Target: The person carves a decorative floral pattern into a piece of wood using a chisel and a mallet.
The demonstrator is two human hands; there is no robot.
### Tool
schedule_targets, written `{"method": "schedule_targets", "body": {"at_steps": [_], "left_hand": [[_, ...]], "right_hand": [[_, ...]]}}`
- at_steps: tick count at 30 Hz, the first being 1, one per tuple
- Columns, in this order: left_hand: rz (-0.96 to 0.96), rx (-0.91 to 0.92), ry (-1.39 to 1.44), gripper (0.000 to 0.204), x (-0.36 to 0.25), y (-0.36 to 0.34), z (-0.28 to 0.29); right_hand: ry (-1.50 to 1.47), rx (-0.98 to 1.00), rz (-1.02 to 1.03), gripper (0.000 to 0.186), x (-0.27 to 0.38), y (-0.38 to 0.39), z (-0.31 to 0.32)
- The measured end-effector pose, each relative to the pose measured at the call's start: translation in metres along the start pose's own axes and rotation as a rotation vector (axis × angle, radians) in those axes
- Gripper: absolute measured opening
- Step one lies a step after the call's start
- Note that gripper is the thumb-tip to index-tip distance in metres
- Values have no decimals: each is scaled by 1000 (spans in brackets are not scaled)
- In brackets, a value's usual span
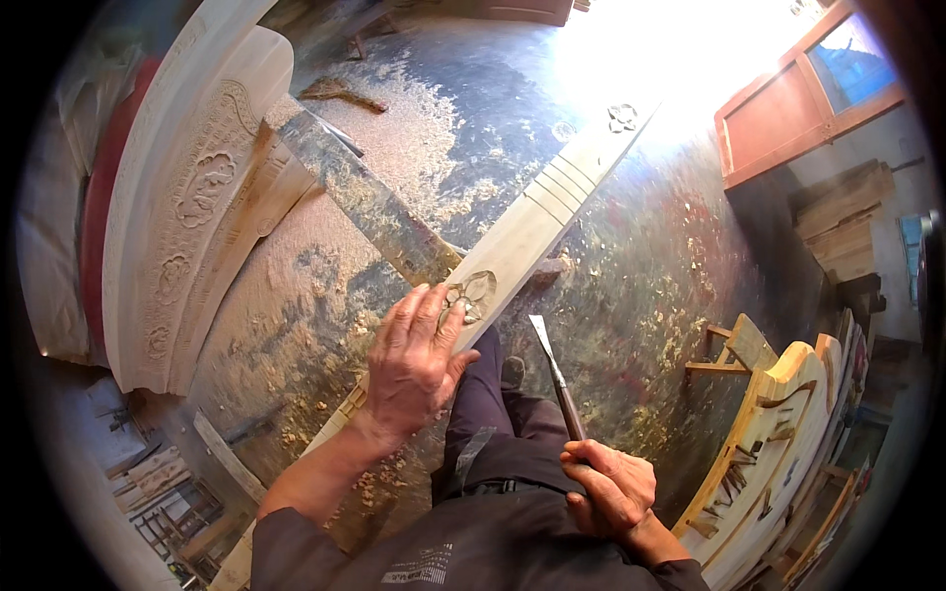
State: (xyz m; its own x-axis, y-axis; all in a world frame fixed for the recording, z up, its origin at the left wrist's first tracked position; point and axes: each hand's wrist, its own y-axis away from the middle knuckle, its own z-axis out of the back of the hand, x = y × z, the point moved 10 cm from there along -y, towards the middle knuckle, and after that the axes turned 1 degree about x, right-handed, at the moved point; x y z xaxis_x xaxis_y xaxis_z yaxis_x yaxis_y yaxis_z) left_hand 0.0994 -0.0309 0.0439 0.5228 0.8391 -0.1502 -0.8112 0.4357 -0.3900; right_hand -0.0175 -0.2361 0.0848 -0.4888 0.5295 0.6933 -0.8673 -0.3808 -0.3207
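Note:
A long pale wooden board (552, 202) runs diagonally from the lower left to the upper right in front of me. Carved into it is a flower (477, 294), with a second flower carving (622, 118) near the far end and several lines cut across between them. My left hand (409, 364) lies flat on the board, its fingertips at the edge of the nearer flower. In my right hand (613, 485), closed around its dark wooden handle, is a chisel (554, 369). Its flared metal blade points up and away, apart from the board.
A stained plank (370, 202) meets the board from the upper left. Large carved panels (182, 212) stand at the left. Wood shavings (409, 123) cover parts of the floor. On the right, small tools (734, 478) lie on a curved wooden piece (788, 473). A reddish door (778, 123) stands behind.

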Motion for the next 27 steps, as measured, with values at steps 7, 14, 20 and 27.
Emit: {"method": "schedule_targets", "body": {"at_steps": [7, 14, 20, 27], "left_hand": [[-199, 50, 639, 36, -32, 31, -5], [-202, 92, 470, 52, -39, 20, -8], [-215, 25, 412, 31, -37, 33, -12], [-175, 31, 506, 29, -28, 32, -6]], "right_hand": [[5, 25, 124, 28, 13, -6, -5], [7, 106, 285, 21, 33, -7, -33], [205, 110, 380, 16, 51, -9, -46], [177, 134, 497, 29, 77, -33, -60]]}}
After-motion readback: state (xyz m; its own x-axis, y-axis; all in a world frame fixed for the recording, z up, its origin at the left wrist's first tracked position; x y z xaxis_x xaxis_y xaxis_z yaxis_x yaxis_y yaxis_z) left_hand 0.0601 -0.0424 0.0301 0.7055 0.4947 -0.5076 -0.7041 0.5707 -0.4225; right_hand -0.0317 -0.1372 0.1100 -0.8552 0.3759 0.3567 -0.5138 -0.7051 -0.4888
